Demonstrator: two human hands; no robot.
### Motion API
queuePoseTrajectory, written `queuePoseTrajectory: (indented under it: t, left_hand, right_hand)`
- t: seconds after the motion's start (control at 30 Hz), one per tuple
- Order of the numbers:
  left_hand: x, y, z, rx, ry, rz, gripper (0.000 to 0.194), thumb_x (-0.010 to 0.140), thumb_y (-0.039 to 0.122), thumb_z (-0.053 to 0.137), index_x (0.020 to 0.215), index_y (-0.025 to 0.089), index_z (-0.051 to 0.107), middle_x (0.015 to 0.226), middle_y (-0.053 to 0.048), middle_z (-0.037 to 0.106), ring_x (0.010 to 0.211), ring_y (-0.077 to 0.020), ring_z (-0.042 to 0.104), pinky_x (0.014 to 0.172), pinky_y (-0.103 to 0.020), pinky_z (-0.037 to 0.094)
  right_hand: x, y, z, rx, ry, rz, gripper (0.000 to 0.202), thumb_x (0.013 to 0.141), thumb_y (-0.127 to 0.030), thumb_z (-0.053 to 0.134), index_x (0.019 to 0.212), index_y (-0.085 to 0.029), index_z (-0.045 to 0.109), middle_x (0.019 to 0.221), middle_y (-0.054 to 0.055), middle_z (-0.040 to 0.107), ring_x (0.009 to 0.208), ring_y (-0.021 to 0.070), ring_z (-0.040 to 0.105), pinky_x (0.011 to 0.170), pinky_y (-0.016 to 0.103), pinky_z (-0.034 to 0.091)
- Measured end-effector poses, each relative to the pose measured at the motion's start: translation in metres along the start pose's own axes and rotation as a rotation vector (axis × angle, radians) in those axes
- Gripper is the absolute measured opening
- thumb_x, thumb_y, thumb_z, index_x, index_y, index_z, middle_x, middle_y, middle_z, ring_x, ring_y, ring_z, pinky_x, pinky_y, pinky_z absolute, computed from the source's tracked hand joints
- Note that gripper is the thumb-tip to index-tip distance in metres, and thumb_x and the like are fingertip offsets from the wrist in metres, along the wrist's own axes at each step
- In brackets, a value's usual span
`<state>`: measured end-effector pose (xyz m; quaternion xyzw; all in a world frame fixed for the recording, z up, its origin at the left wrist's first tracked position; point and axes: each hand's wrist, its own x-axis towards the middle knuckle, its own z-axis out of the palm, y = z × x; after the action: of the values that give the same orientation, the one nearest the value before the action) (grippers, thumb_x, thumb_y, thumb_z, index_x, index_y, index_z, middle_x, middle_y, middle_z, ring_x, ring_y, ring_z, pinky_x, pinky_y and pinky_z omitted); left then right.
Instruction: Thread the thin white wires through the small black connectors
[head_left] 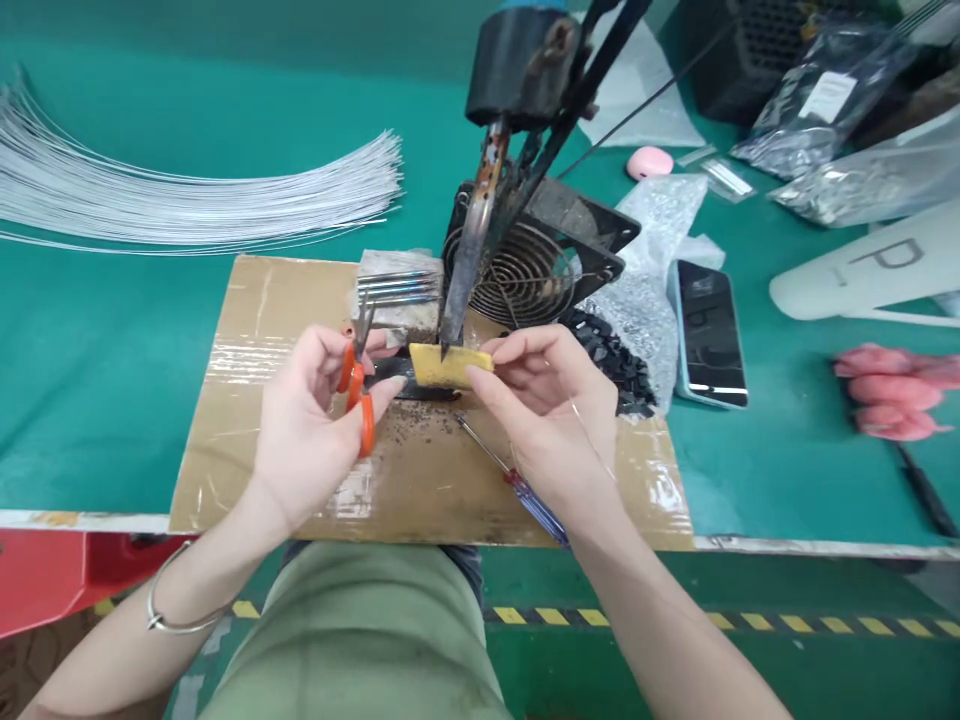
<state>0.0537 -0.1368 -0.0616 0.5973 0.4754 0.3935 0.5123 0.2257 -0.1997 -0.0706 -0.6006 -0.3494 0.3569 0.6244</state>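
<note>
My left hand (311, 425) is closed around orange-handled scissors (366, 425), blades pointing up and away from me. With thumb and fingers, my right hand (551, 410) pinches the right end of a flat yellow sponge (450, 368), which has dark stains. The tip of a soldering iron (470, 240), fixed on a stand above, touches or nearly touches the sponge's upper edge. Below the sponge lies a dark flat piece (390, 378), partly hidden, near my left thumb. Dark crumbs (420, 425) are scattered on the cardboard (247, 400). A screwdriver (536, 505) lies beside my right hand.
White wires (225, 205) lie bundled at the left. Behind the hands are a block with metal-tipped wires (397, 285) and a fan (525, 265). Small black parts (619, 365), a phone (710, 335), a white cup (870, 260) and a pink hair tie (892, 390) are to the right.
</note>
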Motion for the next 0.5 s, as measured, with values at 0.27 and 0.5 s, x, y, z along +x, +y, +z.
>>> queuePoseTrajectory:
  t: [0.27,0.5]
  left_hand:
    - [-0.008,-0.001,0.003,-0.068,0.039,0.147,0.027,0.076,0.007,0.079,0.076,0.022,0.056,0.079,0.002,0.070,0.090,-0.0160,0.075,0.080,-0.024,0.059]
    - [-0.012,-0.005,0.002,-0.027,-0.001,0.133,0.026,0.076,0.006,0.075,0.077,0.022,0.055,0.082,0.001,0.071,0.085,-0.0170,0.073,0.080,-0.029,0.058]
  right_hand:
    - [-0.007,-0.004,0.004,0.051,-0.081,0.070,0.022,0.084,-0.020,0.080,0.083,-0.024,0.059,0.093,0.001,0.069,0.086,0.0148,0.068,0.081,0.027,0.059]
    - [-0.013,-0.005,0.002,0.029,-0.077,0.086,0.020,0.084,-0.018,0.079,0.082,-0.023,0.059,0.091,0.000,0.068,0.084,0.0144,0.067,0.079,0.027,0.059]
